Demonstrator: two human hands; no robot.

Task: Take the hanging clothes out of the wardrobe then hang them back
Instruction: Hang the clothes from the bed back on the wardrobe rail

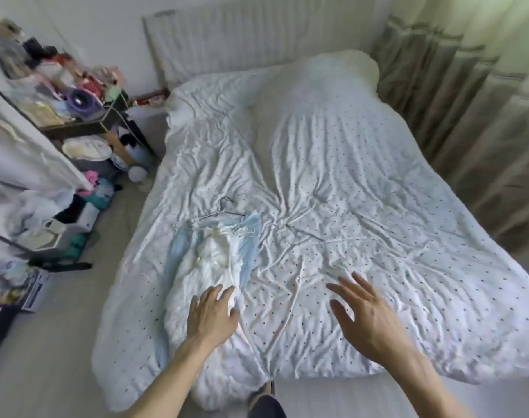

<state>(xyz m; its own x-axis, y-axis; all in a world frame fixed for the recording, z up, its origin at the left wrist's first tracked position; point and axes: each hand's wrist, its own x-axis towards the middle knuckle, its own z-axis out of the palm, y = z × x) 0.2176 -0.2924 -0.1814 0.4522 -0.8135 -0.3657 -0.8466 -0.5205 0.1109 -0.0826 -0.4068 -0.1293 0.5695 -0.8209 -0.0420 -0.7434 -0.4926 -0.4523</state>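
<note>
Left hand (pixel 210 316), right hand (pixel 368 321), clothes (pixel 215 254), duvet edge (pixel 124 282)

You have the clothes (pixel 215 260) lying in a flat pile on the left part of the dotted duvet (pixel 347 191), a fluffy white garment on top of pale blue ones. They sit on thin hangers (pixel 225 206), hooks pointing toward the pillow end.

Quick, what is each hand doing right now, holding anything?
Left hand: open, fingers straight at the edge of the clothes, holding nothing.
Right hand: open, fingers spread over the duvet, holding nothing.
</note>
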